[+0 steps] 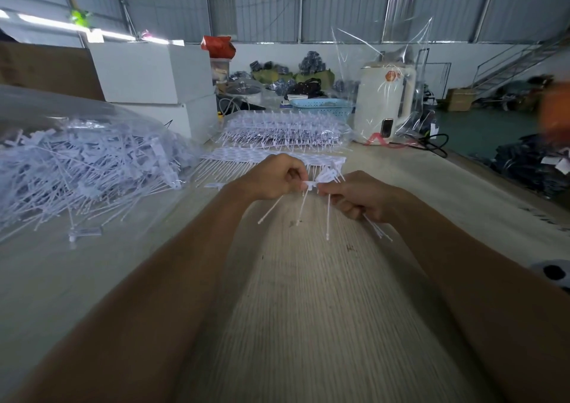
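Pinching the tag-tie strip (310, 184) in left hand (271, 178) fingers, right hand (365, 197) fingers clamped on loose ties (378, 231), we risk snapping stems by over-twisting.

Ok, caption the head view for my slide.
Left hand and right hand grip a strip of white plastic ties above the table.

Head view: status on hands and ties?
Left hand pinches the tie strip. Right hand pinches its other end, grips a bundle of ties. Nothing in the way; bagged tie pile sits left.
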`<state>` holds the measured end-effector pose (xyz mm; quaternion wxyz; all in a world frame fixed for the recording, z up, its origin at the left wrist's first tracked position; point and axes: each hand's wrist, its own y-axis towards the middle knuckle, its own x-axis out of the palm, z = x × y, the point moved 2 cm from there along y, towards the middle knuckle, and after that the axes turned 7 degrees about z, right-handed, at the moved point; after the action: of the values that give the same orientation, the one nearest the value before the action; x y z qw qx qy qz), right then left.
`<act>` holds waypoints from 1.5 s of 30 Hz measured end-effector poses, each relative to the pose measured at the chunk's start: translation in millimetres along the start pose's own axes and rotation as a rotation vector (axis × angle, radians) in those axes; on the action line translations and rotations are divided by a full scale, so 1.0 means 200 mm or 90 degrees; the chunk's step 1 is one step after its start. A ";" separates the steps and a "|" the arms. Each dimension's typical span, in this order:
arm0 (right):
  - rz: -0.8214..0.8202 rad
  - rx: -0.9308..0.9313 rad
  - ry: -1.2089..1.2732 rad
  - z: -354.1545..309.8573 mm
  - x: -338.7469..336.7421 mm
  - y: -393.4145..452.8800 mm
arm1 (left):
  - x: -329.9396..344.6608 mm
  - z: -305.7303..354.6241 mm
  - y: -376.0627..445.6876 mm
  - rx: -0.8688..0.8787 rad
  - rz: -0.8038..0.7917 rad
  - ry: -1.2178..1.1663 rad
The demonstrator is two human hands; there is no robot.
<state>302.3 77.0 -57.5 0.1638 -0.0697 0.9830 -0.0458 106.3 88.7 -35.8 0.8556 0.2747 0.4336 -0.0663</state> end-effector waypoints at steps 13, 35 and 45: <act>0.200 -0.272 -0.167 -0.04 -0.04 -0.02 | 0.09 0.05 0.00 0.103 0.022 0.113; 0.302 -0.270 -0.139 -0.02 -0.10 0.03 | 0.12 0.10 0.02 0.069 0.072 0.041; 0.225 -0.155 0.057 -0.03 -0.07 0.01 | 0.13 0.10 0.02 0.061 0.067 0.045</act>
<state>313.5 82.1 -48.5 0.1158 0.0865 0.9845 0.0998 137.7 85.6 -45.2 0.8279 0.3399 0.4451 -0.0317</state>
